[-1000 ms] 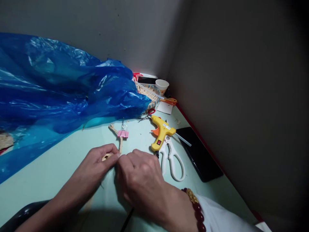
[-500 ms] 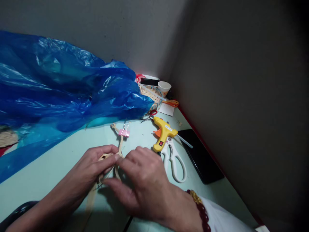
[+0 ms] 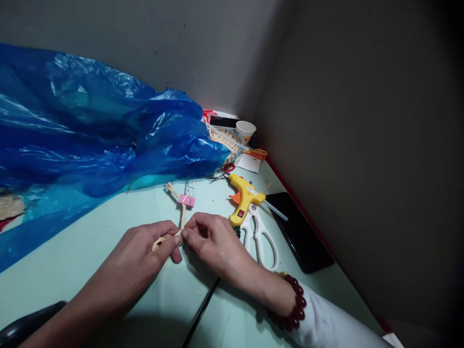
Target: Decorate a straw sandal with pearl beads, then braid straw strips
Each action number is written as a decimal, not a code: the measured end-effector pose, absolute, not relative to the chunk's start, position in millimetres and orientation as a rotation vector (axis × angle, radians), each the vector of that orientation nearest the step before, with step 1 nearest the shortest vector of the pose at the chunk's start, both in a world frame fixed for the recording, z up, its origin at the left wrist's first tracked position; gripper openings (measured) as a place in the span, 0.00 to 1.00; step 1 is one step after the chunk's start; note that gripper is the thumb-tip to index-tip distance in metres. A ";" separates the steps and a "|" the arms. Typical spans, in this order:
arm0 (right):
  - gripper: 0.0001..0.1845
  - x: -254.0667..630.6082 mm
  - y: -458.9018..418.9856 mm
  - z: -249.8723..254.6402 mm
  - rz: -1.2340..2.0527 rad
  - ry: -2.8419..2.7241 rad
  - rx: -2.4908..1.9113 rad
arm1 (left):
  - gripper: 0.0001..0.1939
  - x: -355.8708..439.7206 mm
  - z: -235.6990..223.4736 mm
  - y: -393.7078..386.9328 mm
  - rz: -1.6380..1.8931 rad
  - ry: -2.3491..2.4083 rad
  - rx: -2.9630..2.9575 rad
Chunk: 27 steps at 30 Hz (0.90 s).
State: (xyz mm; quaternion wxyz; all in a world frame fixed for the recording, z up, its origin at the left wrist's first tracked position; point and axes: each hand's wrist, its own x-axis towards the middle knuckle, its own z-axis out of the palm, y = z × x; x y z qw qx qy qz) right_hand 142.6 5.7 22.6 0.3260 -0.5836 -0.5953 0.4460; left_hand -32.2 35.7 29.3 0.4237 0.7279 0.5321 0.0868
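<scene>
Both hands meet over the pale green table around a braid of tan straw-like strands (image 3: 183,216). A pink binder clip (image 3: 186,201) grips the braid's far part, and its frayed end sticks out beyond. My left hand (image 3: 154,246) is closed, pinching strands between thumb and fingers; a tan loop with a dark spot shows in its grasp. Thumb and forefinger of my right hand (image 3: 208,237) pinch a strand at the near end of the braid. The fingers hide most of the woven part.
Right of the hands lie a yellow glue gun (image 3: 244,195), white-handled shears (image 3: 266,244) and a black tablet-like slab (image 3: 299,237). Blue plastic sheeting (image 3: 108,130) covers the left. Behind stand a wicker basket (image 3: 232,140) and a paper cup (image 3: 245,129). A black cord (image 3: 203,309) runs in front.
My right hand turned from palm-down over the braid, spread its thumb toward the loose strands below, then came back up into a pinch. My left hand kept its hold.
</scene>
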 end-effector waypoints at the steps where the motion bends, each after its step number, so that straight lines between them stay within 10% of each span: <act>1: 0.09 142.8 5.1 22.3 1.152 -1.554 -1.522 | 0.22 -32.8 31.4 35.5 0.211 1.340 1.837; 12: 0.09 138.3 -0.7 23.1 0.911 -1.598 -1.556 | 0.18 -21.0 19.1 0.7 0.575 1.363 2.295; 20: 0.08 141.8 4.8 21.4 1.367 -1.295 -1.363 | 0.11 -20.0 -7.9 -2.7 0.765 1.109 2.991; 27: 0.07 143.1 3.6 19.4 1.416 -1.213 -1.336 | 0.19 -30.4 20.8 12.1 0.571 1.340 2.415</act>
